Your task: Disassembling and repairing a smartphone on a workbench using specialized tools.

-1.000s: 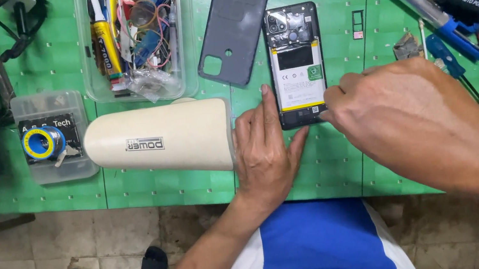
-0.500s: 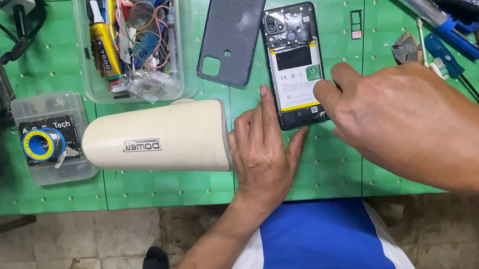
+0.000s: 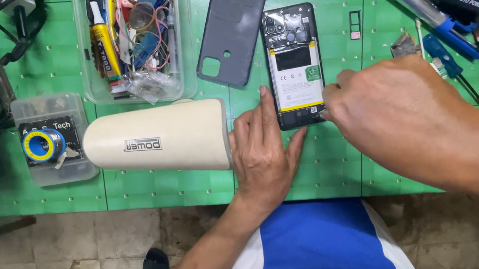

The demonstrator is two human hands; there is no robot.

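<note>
our left hand [image 3: 265,149] lies flat, fingers open, beside the phone [image 3: 295,66]. our right hand [image 3: 395,115] pinches at its bottom edge; we should go gently.

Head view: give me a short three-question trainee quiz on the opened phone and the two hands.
1. True or false: the grey back cover is fitted on the opened phone.
2. Which hand lies flat on the green mat at the phone's lower left edge?
3. The right hand touches the phone's: A) camera end B) bottom end C) middle.

Key: 1. False, it lies beside the phone. 2. The left hand. 3. B.
</note>
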